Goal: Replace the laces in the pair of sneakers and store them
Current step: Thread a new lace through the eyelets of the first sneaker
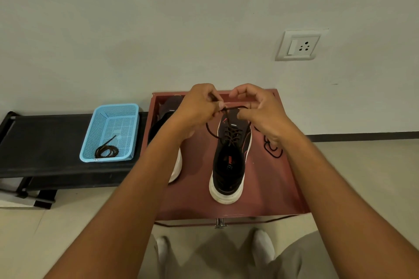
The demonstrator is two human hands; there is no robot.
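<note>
Two black sneakers with white soles stand on a red cabinet top (267, 188). The right sneaker (229, 165) has a dark lace (231, 135) threaded through its eyelets. My left hand (199, 108) and my right hand (260, 108) hover over its toe, each pinching an end of that lace. The left sneaker (174, 165) is mostly hidden behind my left forearm. A loose dark lace (273, 149) lies on the cabinet top to the right of the shoe. Another coiled lace (106, 150) lies in a blue mesh basket (113, 111).
The blue basket sits on a low black bench (45, 142) to the left of the cabinet. A wall with a socket plate (298, 45) rises right behind. My socked feet (263, 247) stand on the tiled floor in front of the cabinet's drawer knob (220, 222).
</note>
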